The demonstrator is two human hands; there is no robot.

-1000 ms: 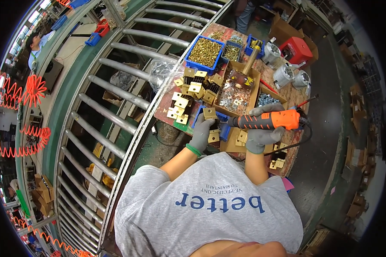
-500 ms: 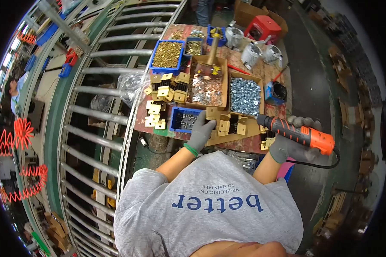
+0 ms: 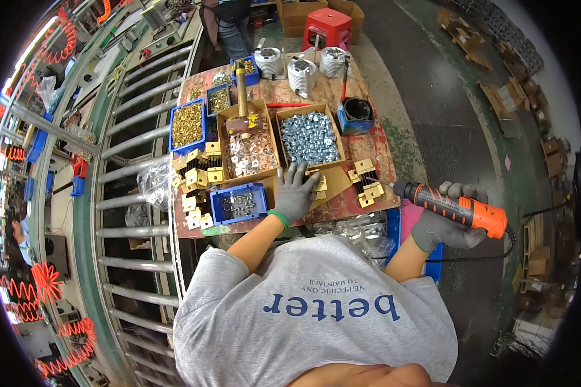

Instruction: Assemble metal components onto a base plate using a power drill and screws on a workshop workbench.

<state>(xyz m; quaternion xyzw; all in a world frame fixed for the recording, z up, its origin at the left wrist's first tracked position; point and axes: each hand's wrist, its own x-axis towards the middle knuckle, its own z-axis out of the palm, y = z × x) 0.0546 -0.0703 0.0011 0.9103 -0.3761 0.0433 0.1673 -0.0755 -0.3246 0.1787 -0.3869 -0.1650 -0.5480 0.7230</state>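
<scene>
My left hand [image 3: 295, 193], in a grey glove with a green cuff, lies with its fingers stretched out over a brass-coloured block part [image 3: 321, 185], hiding much of it. That part sits on a flat piece of cardboard [image 3: 337, 182] at the bench's near edge. In my right hand [image 3: 448, 229], also gloved, is an orange and black power screwdriver [image 3: 455, 205]. It lies level, its bit pointing left toward another brass-coloured block assembly [image 3: 366, 183] at the right. A blue tray [image 3: 240, 222] of small dark metal pieces stands left of my left hand.
Beyond my hands are boxes of silvery nuts [image 3: 310, 138] and copper-coloured pieces [image 3: 250, 155], with a mallet [image 3: 241, 90] standing in the latter. More brass-coloured blocks [image 3: 200, 171] are stacked left. A blue tub [image 3: 357, 116], ribbed metal cylinders [image 3: 301, 74] and a roller conveyor [image 3: 139, 200] surround them.
The view has turned, so the bench appears farther left. My left fingers have spread over the brass-coloured block. The screwdriver stays in my right hand, its bit now by the right-hand assembly.
</scene>
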